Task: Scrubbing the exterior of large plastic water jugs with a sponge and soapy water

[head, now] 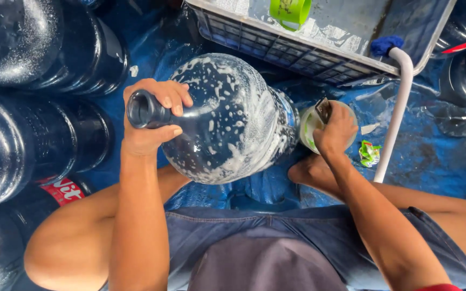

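Head view, left hand [149, 121]: we see it clenched around the neck of the large water jug [227, 116], thumb under, fingers over the rim.
Head view, large water jug: we find it lying on its side over the blue tarp [422, 156], between the knees, its open mouth turned toward the left; its base is near the small pot.
Jug contents: we note white soap foam streaking and spotting the wall; whether it clings inside or outside we cannot tell. No standing liquid shows.
Head view, right hand [336, 129]: we see it closed on a dark flat piece, perhaps a scrubbing pad [323, 109], held at the rim of a small white pot [309, 126].
Small pot contents: we make out a pale greenish paste; how much is left is hidden by the hand.
Grey crate [319, 51]: we see a wet floor inside and a green cup [291, 11] at its far edge; the cup's contents are out of view.
White-handled brush [397, 97]: we see it leaning on the crate's rim, its blue head on top.
Stacked dark jugs [22, 134]: we count several at left, lying down, wet; contents not visible.
Risk, slip: we judge the soapy neck could twist out of a one-handed hold and the jug roll onto the pot.
Risk, spill: we judge the pot could tip if the right hand presses its rim.
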